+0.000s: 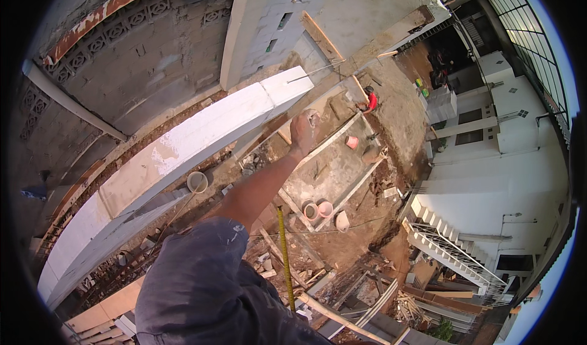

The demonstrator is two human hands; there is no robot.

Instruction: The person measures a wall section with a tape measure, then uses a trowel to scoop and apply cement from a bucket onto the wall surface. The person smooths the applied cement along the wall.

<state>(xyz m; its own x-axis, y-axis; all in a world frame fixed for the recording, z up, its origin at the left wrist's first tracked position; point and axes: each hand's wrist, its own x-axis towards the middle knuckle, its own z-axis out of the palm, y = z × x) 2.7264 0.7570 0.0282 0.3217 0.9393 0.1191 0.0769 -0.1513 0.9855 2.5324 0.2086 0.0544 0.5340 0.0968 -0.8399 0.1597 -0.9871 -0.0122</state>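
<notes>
The left hand (304,130) reaches far out, fingers curled around something pale (too small to tell what) just right of the white block wall (183,143); a yellow tape measure (284,259) hangs near below.

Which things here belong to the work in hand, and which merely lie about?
In hand: the outstretched hand, the white beam beside it, the yellow tape measure hanging below.
Lying about: pink buckets, white staircase, timber scraps.

one arm stretched far forward, dark sleeve at the shoulder, hand (304,130) with fingers curled
</notes>
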